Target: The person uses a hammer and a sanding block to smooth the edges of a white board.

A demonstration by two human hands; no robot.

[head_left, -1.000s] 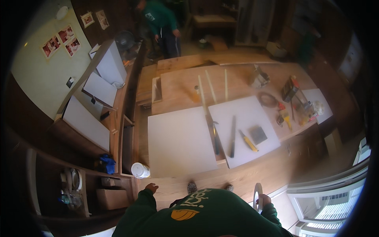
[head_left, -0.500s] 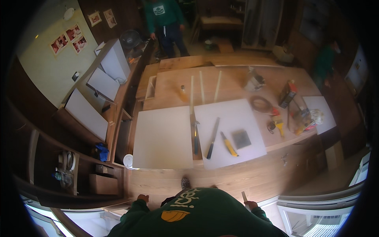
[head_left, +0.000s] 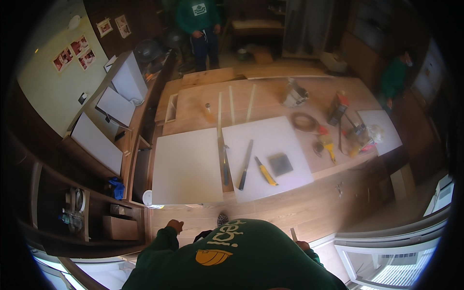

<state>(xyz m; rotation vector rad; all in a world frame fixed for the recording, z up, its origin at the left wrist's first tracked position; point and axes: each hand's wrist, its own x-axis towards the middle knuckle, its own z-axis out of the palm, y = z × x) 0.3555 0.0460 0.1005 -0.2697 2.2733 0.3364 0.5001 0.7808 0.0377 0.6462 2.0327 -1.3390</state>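
Note:
My left hand (head_left: 175, 225) is closed in a loose fist beside my body, left of my shoe, and nothing shows in it. At my right side, my right hand (head_left: 303, 245) grips a thin wooden strip (head_left: 293, 235), whose end sticks up past the fingers. Both hands are apart from the worktable (head_left: 193, 94). On its near white panel (head_left: 299, 164) lie a long dark-handled tool like a file (head_left: 246, 164), a yellow utility knife (head_left: 266, 171) and a dark square pad (head_left: 280, 164). A hammer (head_left: 225, 166) rests between this panel and another white panel (head_left: 186, 166).
Paint brushes (head_left: 327, 145), a tin can (head_left: 294, 94) and a coil (head_left: 304, 122) sit on the table's right. A shelf cabinet (head_left: 121, 227) stands at left. One person (head_left: 198, 24) stands behind the table, another (head_left: 394, 79) at far right. A window (head_left: 386, 258) is at lower right.
The view has turned slightly, so the table sits further left. My left hand has swung up and forward a little. The person behind the table has brought a hand to the waist.

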